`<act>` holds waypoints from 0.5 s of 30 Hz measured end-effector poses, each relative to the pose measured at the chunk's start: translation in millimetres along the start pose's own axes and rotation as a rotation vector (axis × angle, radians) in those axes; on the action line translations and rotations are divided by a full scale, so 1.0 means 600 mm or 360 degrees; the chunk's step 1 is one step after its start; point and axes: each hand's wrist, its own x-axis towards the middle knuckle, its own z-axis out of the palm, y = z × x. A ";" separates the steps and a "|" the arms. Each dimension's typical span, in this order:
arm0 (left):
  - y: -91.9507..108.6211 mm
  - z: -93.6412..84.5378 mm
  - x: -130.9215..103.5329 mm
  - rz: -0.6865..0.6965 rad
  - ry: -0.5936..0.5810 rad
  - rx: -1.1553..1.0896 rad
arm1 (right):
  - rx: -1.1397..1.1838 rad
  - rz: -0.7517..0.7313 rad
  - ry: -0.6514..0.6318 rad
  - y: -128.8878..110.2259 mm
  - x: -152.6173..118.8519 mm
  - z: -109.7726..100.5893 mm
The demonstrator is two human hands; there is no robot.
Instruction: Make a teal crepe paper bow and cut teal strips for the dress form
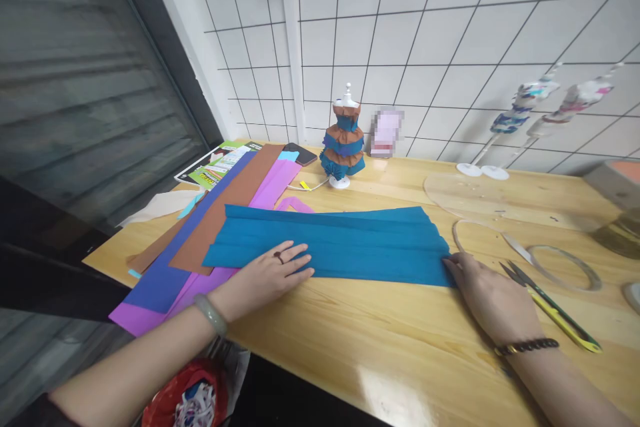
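A wide strip of teal crepe paper (350,240) lies spread across the table in front of me, with soft creases along its length. My left hand (273,277) rests flat on its lower left part, fingers stretched out. At the strip's right end, my right hand (487,293) pinches the edge between thumb and fingers. Just right of that hand lie yellow-handled thread snips (555,313), blades pointing away from me. Under the strip's left end are brown paper (240,200), dark blue paper (155,287) and purple paper (135,317).
A small dress form (345,140) in teal and brown ruffles stands at the back. Two more forms (520,107) lean by the tiled wall. Rolls of tape (565,267), a dark phone (300,153) and printed sheets (220,167) lie around. A red-lined bin (185,393) sits below.
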 end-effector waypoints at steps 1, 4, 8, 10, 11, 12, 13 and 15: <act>0.000 0.001 0.000 0.0003 -0.0005 0.0004 | -0.0018 -0.0048 -0.0003 0.002 0.000 -0.001; 0.001 0.003 0.000 0.0002 0.0018 -0.0008 | -0.0107 -0.0135 0.0085 -0.004 -0.002 -0.010; 0.002 0.003 -0.001 0.0005 0.0008 0.0003 | 0.0046 -0.0470 0.0456 -0.064 -0.017 -0.024; 0.002 0.003 -0.001 0.0006 -0.0018 0.0026 | 0.0213 -0.0802 0.0446 -0.117 -0.031 -0.024; 0.001 0.003 -0.001 0.0009 -0.0024 0.0036 | 0.0256 -0.0921 0.0405 -0.145 -0.038 -0.021; 0.001 0.004 -0.001 0.0014 -0.0023 0.0045 | 0.0275 -0.1005 0.0351 -0.172 -0.045 -0.017; 0.001 0.005 -0.002 0.0021 -0.0015 0.0053 | 0.0286 -0.1078 0.0300 -0.196 -0.051 -0.011; 0.000 0.007 -0.002 0.0035 0.0015 0.0067 | 0.0284 -0.1162 0.0194 -0.233 -0.061 0.001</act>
